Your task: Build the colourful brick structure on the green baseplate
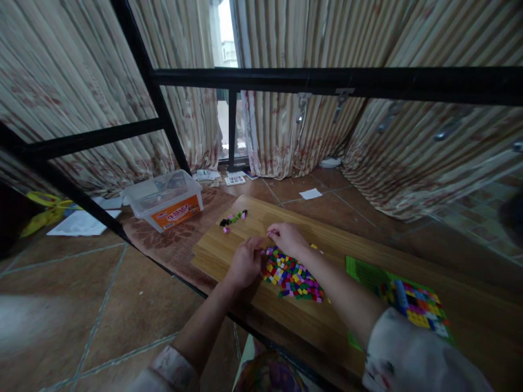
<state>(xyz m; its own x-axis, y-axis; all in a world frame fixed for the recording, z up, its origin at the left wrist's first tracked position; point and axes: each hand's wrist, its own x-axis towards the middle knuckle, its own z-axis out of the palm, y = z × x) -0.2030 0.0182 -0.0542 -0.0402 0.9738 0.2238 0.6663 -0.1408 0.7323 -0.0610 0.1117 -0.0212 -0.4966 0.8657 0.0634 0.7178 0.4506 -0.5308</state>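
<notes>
The heap of small coloured plastic bricks (291, 274) lies on the wooden board (281, 215), closer to the board's near edge than to its far edge. The heap is long and runs roughly along that near edge, from the hands down toward the right. Both hands sit at its upper-left end. The left hand (245, 262) lies just left of the heap, its fingers curled downward, and it is the nearer hand, though whether it touches the bricks is hidden. The right hand (288, 239) hangs just past the heap's top edge, with its thumb and fingertips (273, 231) drawn close together. A tiny pale speck shows there, too small to tell whether it is held. A short row of bricks (233, 219) lies farther up the board, toward its far edge, beyond both hands. A patterned brick mosaic (414, 305) sits well off to the right.
</notes>
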